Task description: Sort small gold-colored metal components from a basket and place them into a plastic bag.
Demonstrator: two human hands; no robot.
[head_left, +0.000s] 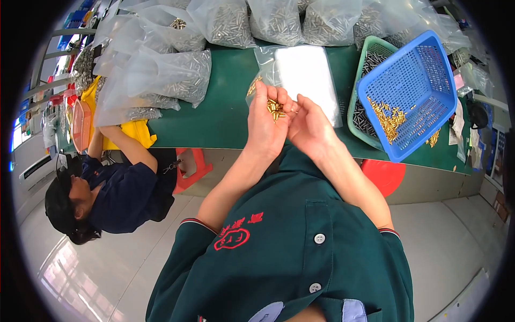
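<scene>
Small brass-coloured cylindrical pieces [275, 109] lie in the cupped palm of my left hand [263, 123], whose fingers are curled around them. My right hand [314, 129] is drawn in against it, closed, with its fingers partly hidden where the two hands meet. I cannot make out what the right fingers hold. Just beyond my left thumb, more brass pieces [254, 86] show inside a clear plastic bag. Flat clear plastic bags [308, 70] lie stacked on the green tabletop [228, 102] behind my hands.
A blue basket [424, 70] with brass pieces tilts over a green basket [352, 102] of dark metal pieces at right. Filled plastic bags [230, 24] line the back and left. A co-worker [120, 188] sits at left; red stools [383, 177] stand under the table.
</scene>
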